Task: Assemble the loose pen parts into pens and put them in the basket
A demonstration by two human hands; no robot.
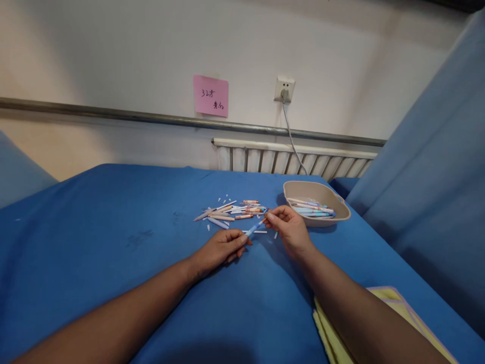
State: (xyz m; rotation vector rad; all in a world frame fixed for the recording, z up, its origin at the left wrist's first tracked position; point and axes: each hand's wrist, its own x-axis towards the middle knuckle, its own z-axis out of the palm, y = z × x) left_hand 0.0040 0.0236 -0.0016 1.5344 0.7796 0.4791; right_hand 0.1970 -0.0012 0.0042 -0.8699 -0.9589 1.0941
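Observation:
A light blue pen (253, 229) is held at a slant between my two hands. My left hand (229, 246) is closed around its lower barrel. At the upper end, where an orange part shows, the fingers of my right hand (286, 226) pinch the pen. Just behind lies a loose pile of pen parts (222, 215): beige and pale purple barrels, thin white tubes and orange-patterned pieces, with small white tips scattered round them. To the right of my right hand stands a beige plastic basket (343, 211) with several pens (312, 210) in it.
A blue sheet (94, 242) covers the surface. A yellow cloth (326, 333) lies under my right forearm. Behind are a metal rail (151, 119), a radiator (265, 156), a plugged-in cable (291, 134) and a pink note (211, 96). Blue curtain (428, 136) hangs at the right.

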